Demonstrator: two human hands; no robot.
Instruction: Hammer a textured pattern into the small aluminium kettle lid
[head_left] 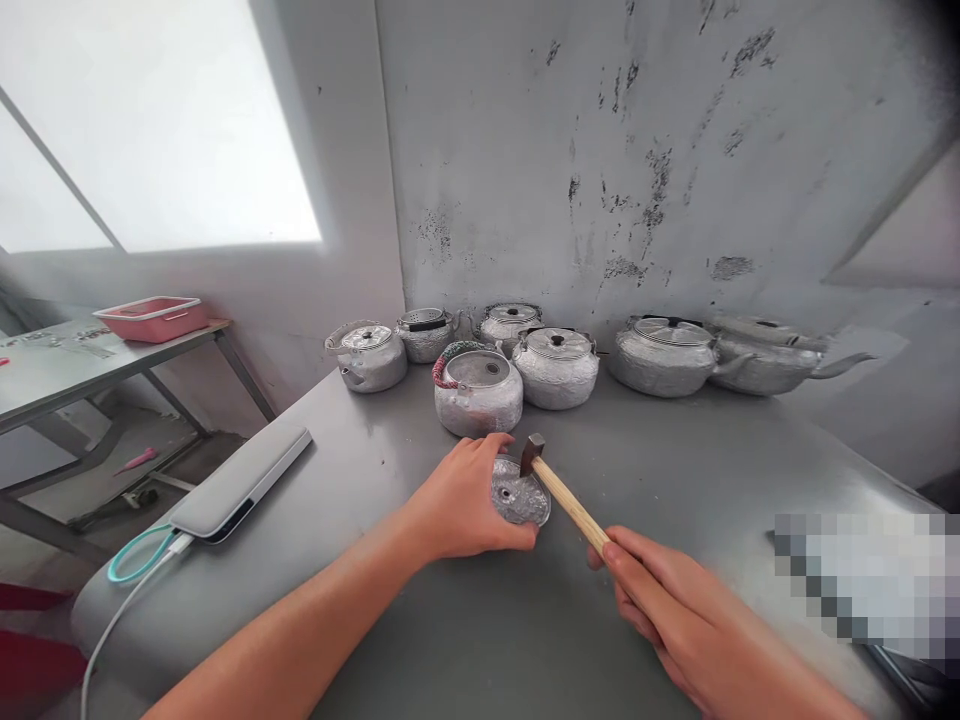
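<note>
My left hand (459,500) is closed on a small round aluminium kettle lid (519,493), holding it tilted on the grey metal table (675,470). My right hand (660,590) grips the wooden handle of a small hammer (559,488). The hammer's dark head rests on the lid's upper edge. Just behind the lid stands a lidless aluminium kettle (478,390) with a red-and-green wrapped handle.
Several more hammered aluminium kettles (664,355) line the stained back wall. A flat grey device (240,483) with a teal-and-white cable lies at the table's left edge. A second table (67,365) with a pink tray (154,318) stands at left. A blurred patch covers the right.
</note>
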